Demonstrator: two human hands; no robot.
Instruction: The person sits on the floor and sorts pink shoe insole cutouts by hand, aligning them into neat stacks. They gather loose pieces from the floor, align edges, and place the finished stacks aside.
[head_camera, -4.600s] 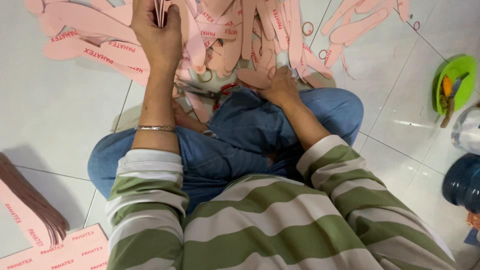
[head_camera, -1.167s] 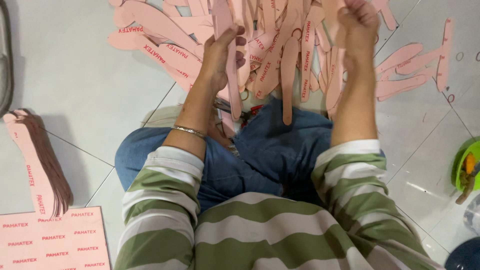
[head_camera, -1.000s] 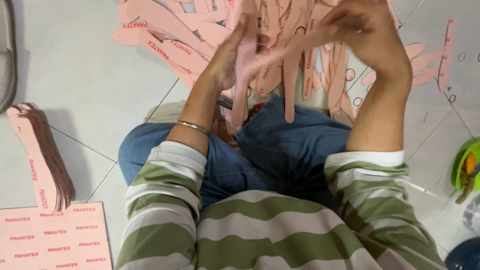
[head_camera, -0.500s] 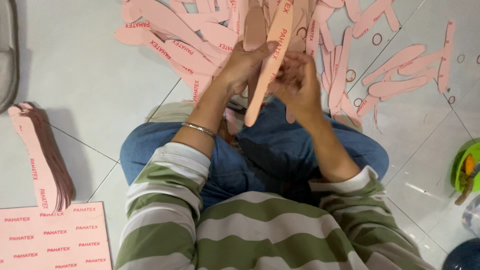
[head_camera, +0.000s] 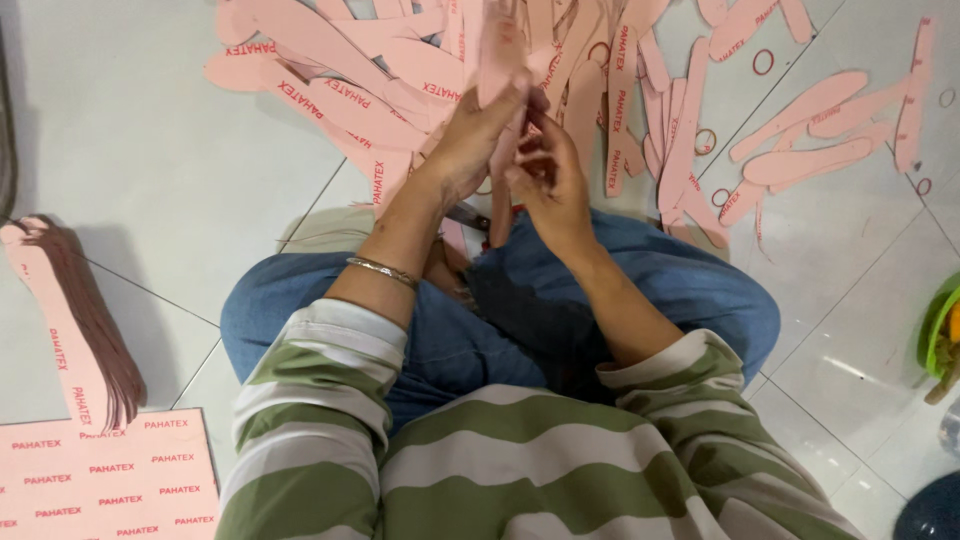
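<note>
You sit cross-legged on a glossy white tiled floor (head_camera: 150, 150), and everything here is placed relative to your denim-covered lap (head_camera: 560, 300). Just above the lap, your left hand (head_camera: 475, 135) closes its fingers around a small upright stack of pink sole-shaped cutouts (head_camera: 500, 70), gripping it at the middle. Your right hand (head_camera: 550, 180) sits just beside it, fingers curled toward the lower edge of the stack; whether they pinch a piece or only touch it, I cannot tell. The stack is thin, flat and stiff-looking, like pressed board, with rounded ends and printed lettering. Beyond the lap, a loose heap of the same pink cutouts (head_camera: 390, 70) spreads over the floor, overlapping at every angle, with small red rubber bands (head_camera: 763, 62) scattered among them to the far right. Left of the lap lies a fanned bundle of cutouts (head_camera: 75, 320) showing dark brown edges, and below it a flat pink printed sheet (head_camera: 100, 475). To the far right of the lap, a green bowl (head_camera: 935, 330) sits at the frame edge. The likely risks: the smooth pieces may slide against each other and fan out of your left grip if it loosens, and any that drop would vanish into the matching heap below. The thin edges may also bend if squeezed hard.
</note>
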